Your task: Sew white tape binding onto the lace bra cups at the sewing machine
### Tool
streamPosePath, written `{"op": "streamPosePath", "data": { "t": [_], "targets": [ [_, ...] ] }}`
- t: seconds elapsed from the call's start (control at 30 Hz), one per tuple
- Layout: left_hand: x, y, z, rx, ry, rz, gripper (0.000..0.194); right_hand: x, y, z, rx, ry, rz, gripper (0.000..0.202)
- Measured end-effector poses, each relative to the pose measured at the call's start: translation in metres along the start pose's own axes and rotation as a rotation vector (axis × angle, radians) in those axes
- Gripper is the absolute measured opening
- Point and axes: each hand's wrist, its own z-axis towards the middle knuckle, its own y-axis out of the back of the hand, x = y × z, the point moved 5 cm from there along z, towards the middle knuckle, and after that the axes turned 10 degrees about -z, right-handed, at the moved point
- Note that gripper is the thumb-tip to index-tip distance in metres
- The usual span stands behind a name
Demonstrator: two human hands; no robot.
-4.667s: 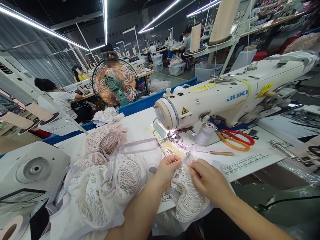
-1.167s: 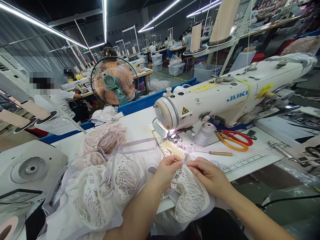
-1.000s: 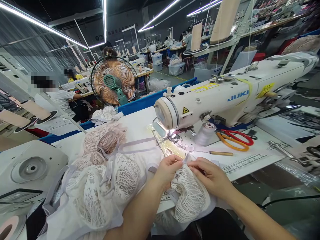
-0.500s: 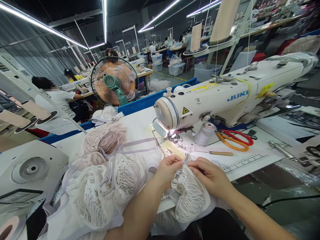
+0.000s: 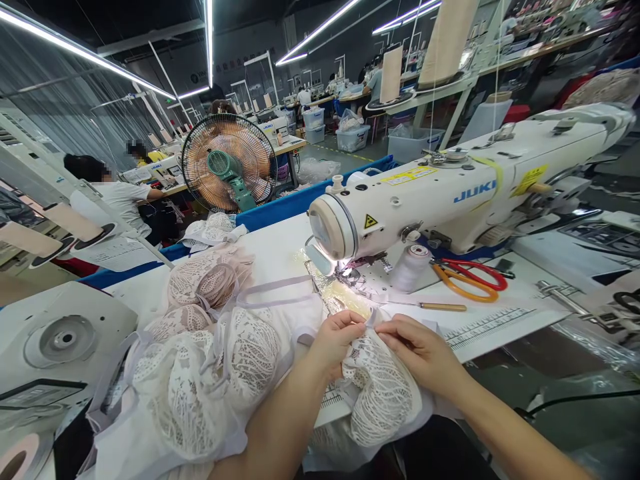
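A white lace bra (image 5: 383,393) hangs over the table's front edge, its upper edge pinched by both hands. My left hand (image 5: 340,340) grips that edge between thumb and fingers, closed. Just to its right, my right hand (image 5: 417,350) is closed on the same edge. Both sit in front of the lit needle area of a white sewing machine (image 5: 415,193); the cloth is apart from the needle. Left of my forearm lies a heap of white lace bras (image 5: 185,393), with beige lace pieces (image 5: 205,280) behind it.
A thread cone (image 5: 411,268), scissors with red and orange handles (image 5: 470,280) and a wooden-handled tool (image 5: 443,307) lie right of the needle. Behind the table stands a fan (image 5: 230,163). Another person (image 5: 113,200) sits at the left.
Hardly anything differs. Both hands keep their pinch on the bra's edge at the same spot, and the machine and heap stay put.
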Motion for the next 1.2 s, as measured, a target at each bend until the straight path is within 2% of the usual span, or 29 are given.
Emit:
{"op": "streamPosePath", "data": {
  "t": [0.5,0.77,0.9,1.1,1.2],
  "targets": [
    [0.002,0.0,0.0,0.029,0.016,-0.012,0.029,-0.002,-0.005,0.002,0.031,-0.046,0.041,0.018],
    [0.002,0.001,0.001,0.016,-0.011,0.029,0.03,-0.005,-0.003,0.003,0.106,-0.174,0.098,0.021],
    [-0.001,-0.001,-0.001,0.007,-0.031,0.058,0.033,-0.006,0.003,0.001,0.177,-0.149,0.035,0.019],
    [-0.003,-0.006,-0.003,0.048,-0.076,0.174,0.036,0.008,0.008,0.008,0.136,-0.105,-0.035,0.019],
    [-0.002,-0.005,-0.001,0.05,-0.087,0.204,0.038,0.01,0.011,0.014,0.196,-0.11,-0.054,0.017]
  ]
}}
